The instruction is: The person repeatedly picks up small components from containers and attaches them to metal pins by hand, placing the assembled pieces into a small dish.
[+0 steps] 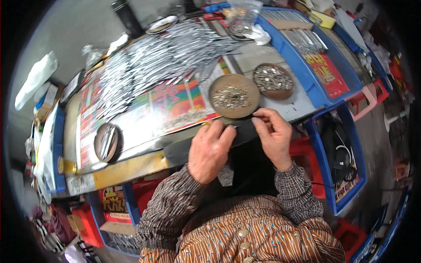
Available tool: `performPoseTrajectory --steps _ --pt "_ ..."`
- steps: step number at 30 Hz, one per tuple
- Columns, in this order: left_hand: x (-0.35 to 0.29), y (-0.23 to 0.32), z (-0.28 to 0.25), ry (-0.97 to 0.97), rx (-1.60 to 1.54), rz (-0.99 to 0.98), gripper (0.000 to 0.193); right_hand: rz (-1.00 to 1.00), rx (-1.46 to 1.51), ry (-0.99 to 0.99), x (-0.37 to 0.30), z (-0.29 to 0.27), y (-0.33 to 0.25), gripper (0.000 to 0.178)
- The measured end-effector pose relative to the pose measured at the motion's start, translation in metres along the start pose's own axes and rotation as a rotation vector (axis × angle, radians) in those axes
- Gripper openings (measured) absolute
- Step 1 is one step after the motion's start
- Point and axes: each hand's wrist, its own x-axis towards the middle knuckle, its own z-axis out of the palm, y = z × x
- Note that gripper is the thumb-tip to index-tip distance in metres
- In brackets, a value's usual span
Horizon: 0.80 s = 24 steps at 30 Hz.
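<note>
Left hand mid-frame, fingers curled together; right hand right of centre, fingertips pinched, too blurry to tell on what. Bowl of metal bits just beyond, probably for easy grabbing. Silver strips heaped upper left.

A shallow, round tan bowl sits upright at the near edge of the table, its floor partly covered by a loose heap of tiny, pale gold-toned metal pieces. Close on its right, slightly farther back, a smaller brown bowl holds shiny silvery bits, more thickly heaped, their exact shapes too small to tell.
</note>
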Motion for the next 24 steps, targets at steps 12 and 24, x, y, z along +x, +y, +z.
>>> performPoseTrajectory --steps 12,24 --pt "-0.068 -0.075 -0.083 0.303 0.257 -0.252 0.015 -0.126 -0.222 -0.050 -0.003 -0.006 -0.004 0.010" --pt "-0.109 -0.155 -0.139 0.309 0.464 -0.410 0.009 -0.146 -0.298 -0.133 0.009 -0.009 -0.020 0.010"
